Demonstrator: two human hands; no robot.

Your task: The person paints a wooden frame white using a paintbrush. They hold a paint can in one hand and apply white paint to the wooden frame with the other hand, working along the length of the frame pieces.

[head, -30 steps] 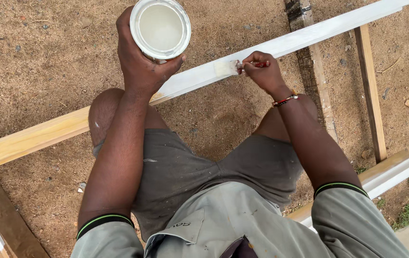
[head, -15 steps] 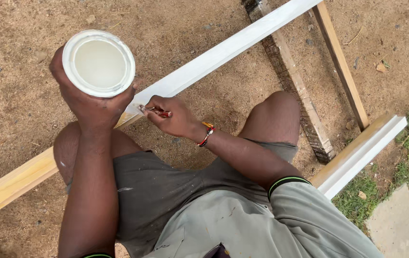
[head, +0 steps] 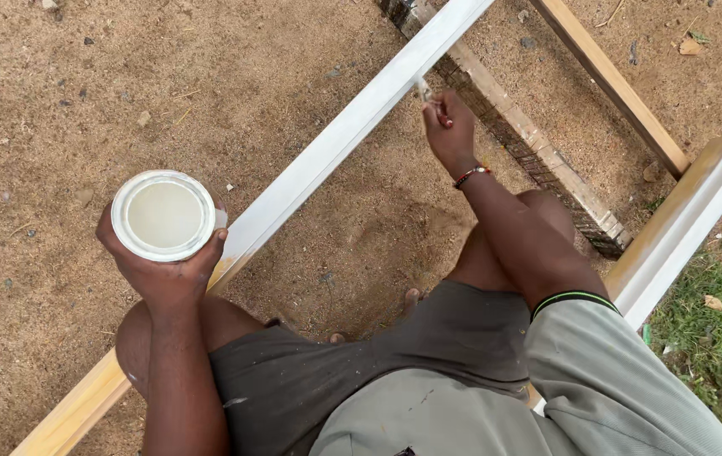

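Hands at work over a long wooden plank [head: 327, 156] that runs diagonally across sandy ground [head: 82, 84], seen from above by the person doing the work. Most of the plank is coated white; its lower left end is bare pale wood. The left hand [head: 167, 274] grips a round open can [head: 163, 215] from below, fingers wrapped up around its sides, holding it upright just left of the plank. Inside the can is pale, off-white paint. The right hand [head: 450, 131] reaches forward to the upper part of the plank, fingers pinched together on a small brush [head: 425, 89] whose tip touches the plank's white edge. Only a short piece of the brush shows above the fingers. A red and dark bracelet [head: 471, 175] circles the right wrist. The person crouches with both knees bent, wearing dark grey shorts [head: 361, 371] and a lighter grey shirt [head: 614, 388] with a dark band at the sleeve edge. Beyond the right hand, a row of weathered bricks [head: 538, 148] lies under the plank, and a bare wooden batten [head: 610, 80] lies further right. At the right edge rests another white-coated board [head: 699, 215], beside a patch of grass [head: 707, 338]. Small stones dot the ground.
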